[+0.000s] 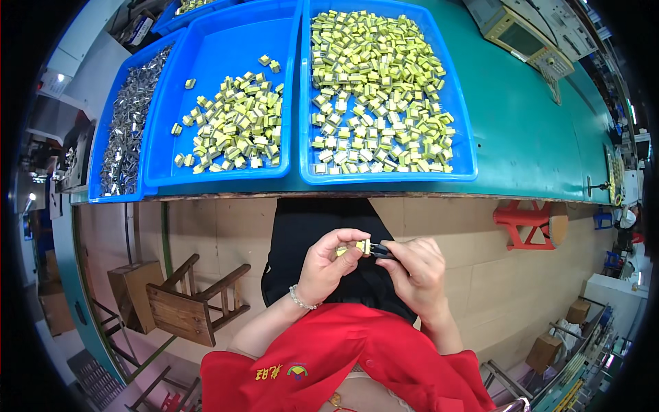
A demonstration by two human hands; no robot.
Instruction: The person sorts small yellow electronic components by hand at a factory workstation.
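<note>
Mid-frame, the left hand (329, 261) pinches a yellow block (364, 246); the right hand (417, 266) grips a black tool (382, 252), which, if tilted, may scratch it.

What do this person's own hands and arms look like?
The left hand and right hand are ungloved. A pale, beaded bracelet circles the left wrist; none shows on the right. Red sleeves stop well short of the wrists.

yellow component (364, 245): small, blocky, pinched in left hand (328, 261)
dark-handled tool (382, 252): slim, gripped in right hand (419, 266), tip at component's right side
</note>
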